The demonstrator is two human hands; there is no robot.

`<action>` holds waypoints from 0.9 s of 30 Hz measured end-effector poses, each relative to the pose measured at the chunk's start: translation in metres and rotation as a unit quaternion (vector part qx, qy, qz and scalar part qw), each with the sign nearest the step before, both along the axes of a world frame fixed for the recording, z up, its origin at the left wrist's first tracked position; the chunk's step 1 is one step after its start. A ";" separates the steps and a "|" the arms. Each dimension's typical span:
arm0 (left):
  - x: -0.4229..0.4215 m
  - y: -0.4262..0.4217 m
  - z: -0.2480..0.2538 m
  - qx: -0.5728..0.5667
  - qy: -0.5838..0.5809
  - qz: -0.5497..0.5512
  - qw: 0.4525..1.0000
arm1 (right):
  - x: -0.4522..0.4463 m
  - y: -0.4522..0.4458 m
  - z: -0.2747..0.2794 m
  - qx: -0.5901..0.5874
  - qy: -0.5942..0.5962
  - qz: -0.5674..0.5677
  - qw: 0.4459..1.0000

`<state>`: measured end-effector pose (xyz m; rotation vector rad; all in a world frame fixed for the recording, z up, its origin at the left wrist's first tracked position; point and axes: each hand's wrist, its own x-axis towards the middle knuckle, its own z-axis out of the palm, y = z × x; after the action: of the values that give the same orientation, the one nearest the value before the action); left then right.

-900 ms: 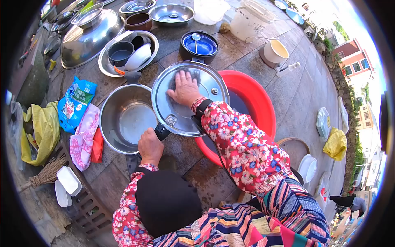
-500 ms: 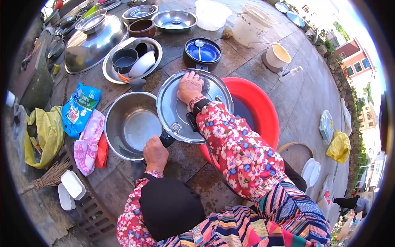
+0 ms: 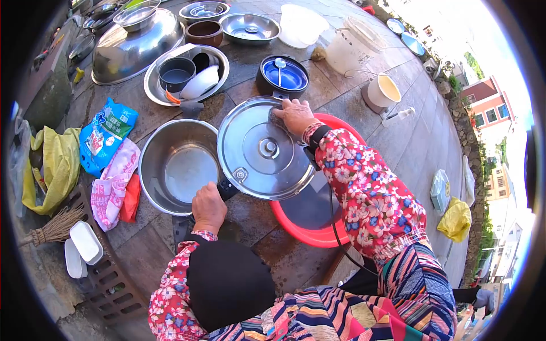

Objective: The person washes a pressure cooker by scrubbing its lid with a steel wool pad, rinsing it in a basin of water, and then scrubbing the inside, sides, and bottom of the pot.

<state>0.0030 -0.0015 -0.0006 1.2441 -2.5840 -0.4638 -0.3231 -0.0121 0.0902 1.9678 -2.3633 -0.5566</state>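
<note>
A round steel pressure cooker lid (image 3: pixel 250 162) with a central knob is tilted between a steel pot and a red basin. My left hand (image 3: pixel 209 209) is closed round the lid's black handle, beside the pot's near rim. At the lid's far right edge lies my right hand (image 3: pixel 297 118), its thumb on the metal and its fingers over the rim; whatever is under its palm is hidden. The deep steel pot (image 3: pixel 152 167) stands open on the left. Partly under the lid, the red basin (image 3: pixel 318 237) holds greyish water.
Beyond the lid sits a black pot (image 3: pixel 266 85) with a blue inside and a spoon. A steel basin (image 3: pixel 226 73) holds smaller pots and a white bowl. A blue packet (image 3: pixel 108 133), a pink cloth (image 3: pixel 116 184) and a straw brush (image 3: pixel 54 227) lie left; a white bucket (image 3: pixel 352 48) stands farther back.
My right hand has slid from the lid's upper middle to its far right edge, uncovering the central knob. My left hand keeps hold of the handle. The view has shifted slightly.
</note>
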 end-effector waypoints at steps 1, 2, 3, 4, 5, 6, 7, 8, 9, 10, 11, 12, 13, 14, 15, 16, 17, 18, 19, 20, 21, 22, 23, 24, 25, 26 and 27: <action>0.001 -0.001 0.001 0.001 0.004 -0.003 1.000 | -0.003 -0.001 0.002 0.012 -0.004 -0.005 1.000; 0.002 -0.003 0.002 -0.001 0.007 -0.008 1.000 | -0.004 -0.005 0.003 0.021 -0.008 -0.012 1.000; 0.001 -0.005 0.003 0.000 0.000 -0.002 1.000 | -0.003 -0.012 0.003 0.025 -0.012 -0.013 1.000; 0.000 -0.005 0.004 0.002 -0.008 0.002 1.000 | 0.002 -0.020 0.003 0.030 -0.017 -0.016 0.999; 0.000 -0.003 0.004 0.005 -0.015 0.004 1.000 | 0.008 -0.024 0.003 0.036 -0.021 -0.021 0.999; -0.001 -0.003 0.003 0.006 -0.015 0.003 1.000 | 0.019 -0.027 0.014 0.058 -0.019 -0.034 0.998; -0.001 -0.001 0.004 0.010 -0.015 0.003 1.000 | 0.013 -0.025 0.006 0.049 -0.013 -0.072 0.996; -0.001 -0.001 0.002 0.013 -0.014 0.003 1.000 | 0.010 -0.024 0.000 0.040 -0.005 -0.109 0.993; 0.000 -0.003 0.002 0.011 -0.014 0.000 1.000 | 0.007 -0.019 0.004 0.036 -0.029 -0.148 0.988; 0.000 -0.003 0.003 0.011 -0.013 0.001 1.000 | 0.005 -0.012 0.009 0.033 -0.051 -0.182 0.981; 0.000 -0.002 0.003 0.012 -0.014 0.000 1.000 | 0.006 -0.006 0.013 0.035 -0.078 -0.189 0.978; 0.000 -0.001 0.003 0.012 -0.014 0.000 1.000 | -0.014 -0.010 -0.011 0.039 -0.092 -0.152 0.983; 0.000 -0.002 0.002 0.009 -0.015 -0.001 1.000 | -0.048 -0.018 -0.057 0.042 -0.107 -0.115 0.987; 0.000 -0.003 0.001 0.006 -0.017 -0.003 1.000 | -0.036 -0.023 -0.047 0.062 -0.083 -0.092 0.990; 0.001 -0.005 0.000 -0.002 -0.018 -0.003 1.000 | -0.023 -0.029 -0.036 0.081 -0.058 -0.068 0.993; 0.001 -0.005 0.000 -0.005 -0.020 -0.003 1.000 | -0.009 -0.035 -0.024 0.098 -0.033 -0.043 0.994; 0.001 -0.003 -0.001 -0.007 -0.022 -0.004 1.000 | 0.012 -0.033 -0.010 0.025 -0.098 -0.142 0.985; 0.000 -0.002 0.000 0.000 -0.022 0.004 1.000 | 0.025 -0.029 -0.008 -0.049 -0.159 -0.241 0.956; -0.001 -0.001 0.003 0.005 -0.022 0.010 1.000 | 0.030 -0.023 -0.017 -0.091 -0.114 -0.182 0.972; -0.002 -0.002 0.005 0.009 -0.021 0.018 1.000 | 0.034 -0.020 -0.023 -0.129 -0.062 -0.139 0.980; -0.006 -0.002 0.005 0.005 -0.016 0.020 1.000 | 0.026 -0.018 -0.025 -0.157 -0.062 -0.111 0.979; -0.006 -0.003 0.003 0.003 -0.011 0.024 1.000 | 0.019 -0.015 -0.028 -0.183 -0.063 -0.080 0.978; -0.005 0.000 0.000 0.003 -0.008 0.029 1.000 | 0.009 -0.012 -0.031 -0.221 -0.118 -0.066 0.966; -0.004 0.001 0.000 0.005 -0.010 0.030 0.999 | 0.003 -0.009 -0.030 -0.257 -0.172 -0.052 0.949; -0.004 0.000 0.002 0.007 -0.012 0.030 0.999 | -0.001 -0.005 -0.030 -0.280 -0.216 -0.080 0.932; -0.004 -0.001 0.003 0.009 -0.015 0.030 0.999 | -0.006 -0.003 -0.030 -0.337 -0.267 -0.074 0.900; -0.003 -0.001 0.000 0.001 -0.008 0.025 1.000 | -0.012 -0.004 -0.029 -0.408 -0.298 -0.054 0.861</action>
<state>0.0000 -0.0022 -0.0004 1.3142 -2.5606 -0.4494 -0.3353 -0.0161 0.0611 1.6996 -2.3452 1.0577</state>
